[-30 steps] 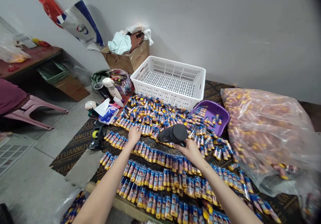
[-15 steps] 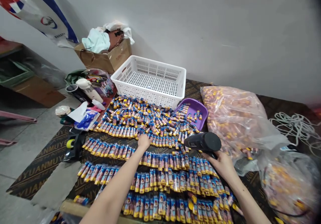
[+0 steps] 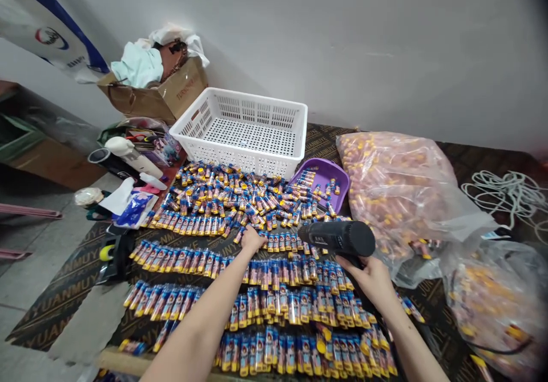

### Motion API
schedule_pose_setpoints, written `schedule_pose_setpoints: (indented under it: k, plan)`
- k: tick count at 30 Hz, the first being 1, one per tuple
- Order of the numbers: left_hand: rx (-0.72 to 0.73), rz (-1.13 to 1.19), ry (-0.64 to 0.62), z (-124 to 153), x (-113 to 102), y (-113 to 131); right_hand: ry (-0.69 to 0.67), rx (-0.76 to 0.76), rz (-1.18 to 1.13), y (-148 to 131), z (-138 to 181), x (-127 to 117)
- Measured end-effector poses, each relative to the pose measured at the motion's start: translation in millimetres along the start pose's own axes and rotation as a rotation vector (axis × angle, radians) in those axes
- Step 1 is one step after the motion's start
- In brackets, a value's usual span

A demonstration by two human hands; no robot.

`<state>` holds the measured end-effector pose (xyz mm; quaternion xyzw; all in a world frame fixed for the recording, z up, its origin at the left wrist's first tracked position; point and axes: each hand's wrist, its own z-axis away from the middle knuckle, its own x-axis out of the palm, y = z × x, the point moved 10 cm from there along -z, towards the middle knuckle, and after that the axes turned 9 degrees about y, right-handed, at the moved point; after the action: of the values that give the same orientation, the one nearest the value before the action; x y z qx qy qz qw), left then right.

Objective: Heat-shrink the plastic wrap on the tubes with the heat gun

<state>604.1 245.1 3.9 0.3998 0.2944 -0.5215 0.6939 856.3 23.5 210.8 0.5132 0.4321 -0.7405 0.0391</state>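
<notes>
My right hand (image 3: pixel 370 276) grips the handle of a black hair dryer (image 3: pixel 338 237), whose barrel points left over the small tubes. My left hand (image 3: pixel 252 239) reaches down to the left end of a short row of small tubes (image 3: pixel 282 242). Its fingers are bent onto the tubes there, and the fingertips are partly hidden. The tubes have blue and yellow ends and printed picture labels. Several more rows of tubes (image 3: pixel 257 350) lie side by side nearer me, partly under my left forearm. A loose heap of tubes (image 3: pixel 222 191) lies beyond my left hand.
A white plastic basket (image 3: pixel 240 156) stands at the back, with a purple scoop-like tray (image 3: pixel 342 179) holding some tubes beside it. Large clear bags of tubes (image 3: pixel 398 182) sit to the right. Bottles (image 3: pixel 132 156), tissues (image 3: pixel 135 206) and a tape dispenser (image 3: pixel 113 256) are on the left.
The view has turned slightly right. My left hand has shifted a little right along the tubes. The hair dryer has moved slightly left, its barrel still over the row.
</notes>
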Motion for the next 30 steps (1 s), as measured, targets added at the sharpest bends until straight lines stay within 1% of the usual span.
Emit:
schedule_pose_setpoints:
  k: [3, 6, 9, 12, 14, 16, 17, 19, 20, 21, 22, 24, 26, 28, 30]
  plan:
    - [-0.042, 0.037, -0.071, -1.8, 10.4, 1.8, 0.064, 0.041, -0.051, 18.1, 1.6, -20.2]
    - [-0.040, 0.041, -0.071, -4.2, 15.3, 7.4, 0.126, 0.101, -0.079, 35.6, 6.1, -40.5]
    - [-0.068, 0.097, -0.069, -3.7, 19.1, 12.3, 0.186, 0.169, -0.105, 55.0, 12.7, -57.1]
    - [-0.057, 0.161, -0.083, 0.8, 20.3, 21.8, 0.199, 0.262, -0.159, 76.1, 19.5, -64.1]
    - [-0.020, 0.234, -0.088, 6.2, 16.6, 31.4, 0.190, 0.322, -0.222, 85.9, 23.5, -64.8]
    - [0.038, 0.343, -0.075, 13.8, 7.6, 43.6, 0.174, 0.372, -0.334, 89.7, 27.5, -63.3]
    - [0.078, 0.385, -0.042, 18.1, -0.4, 50.3, 0.164, 0.400, -0.406, 90.0, 29.8, -62.1]
    - [0.227, 0.386, 0.073, 29.6, -20.3, 69.5, 0.155, 0.466, -0.543, 89.9, 35.6, -60.7]
    - [0.345, 0.330, 0.116, 37.9, -26.7, 83.7, 0.163, 0.499, -0.596, 89.9, 38.8, -61.4]
    - [0.486, 0.248, 0.120, 48.3, -26.7, 100.5, 0.181, 0.527, -0.634, 90.4, 42.0, -63.5]
    - [0.643, 0.157, 0.082, 60.3, -19.4, 117.9, 0.209, 0.547, -0.659, 91.0, 44.9, -67.1]
    - [0.954, -0.017, -0.083, 86.7, 10.6, 145.0, 0.276, 0.561, -0.683, 92.4, 49.8, -76.2]
    - [1.195, -0.138, -0.228, 106.4, 40.9, 156.4, 0.329, 0.569, -0.690, 94.3, 54.0, -84.3]
    - [1.339, -0.186, -0.275, 111.9, 58.5, 159.0, 0.354, 0.599, -0.695, 97.5, 58.4, -88.8]
    - [1.386, -0.175, -0.259, 105.6, 61.2, 158.3, 0.372, 0.649, -0.702, 102.0, 63.5, -90.9]
